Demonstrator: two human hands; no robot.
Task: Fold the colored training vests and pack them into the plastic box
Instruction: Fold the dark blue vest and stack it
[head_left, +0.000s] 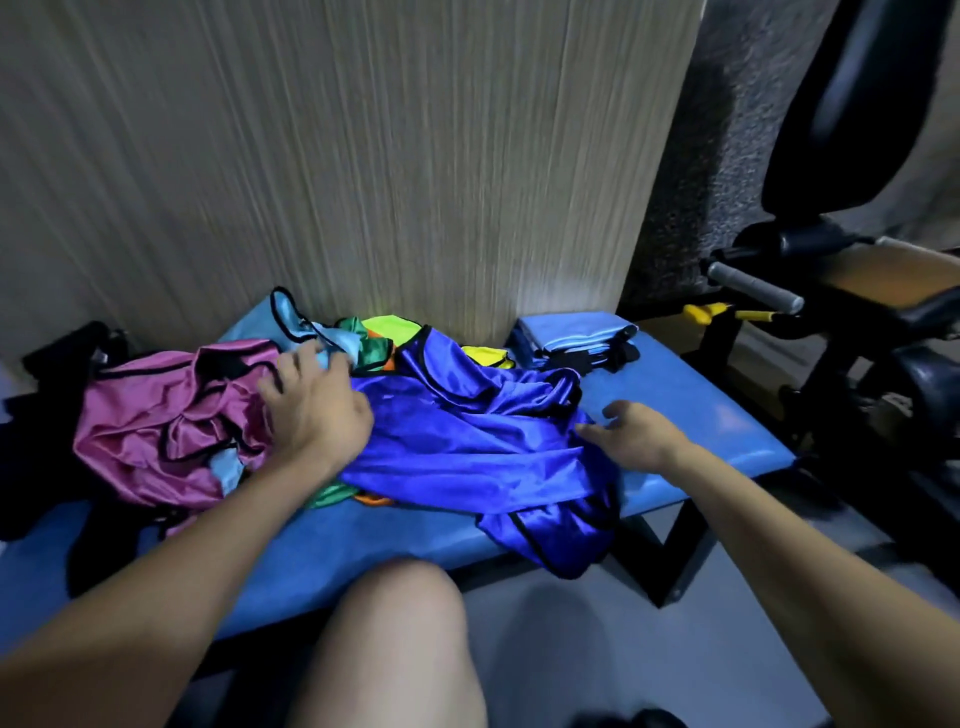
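Note:
A heap of shiny training vests lies on the blue padded bench (727, 431). A royal blue vest (467, 447) is spread on top, one end hanging over the bench's front edge. A pink vest (156, 431) is crumpled at the left. Light blue (311, 332), green and neon yellow vests (389, 325) show behind. My left hand (317, 410) reaches into the pile, its fingers on the light blue cloth between the pink and blue vests. My right hand (631, 434) rests on the blue vest's right edge, fingers loosely bent. A folded light blue stack (576, 332) sits at the back right. No plastic box is in view.
A wood-grain panel (363, 156) rises right behind the bench. Black fabric (62, 364) lies at the bench's left end. Gym equipment with a grey handle (753, 286) and black pads stands to the right. My bare knee (400, 623) is in front of the bench.

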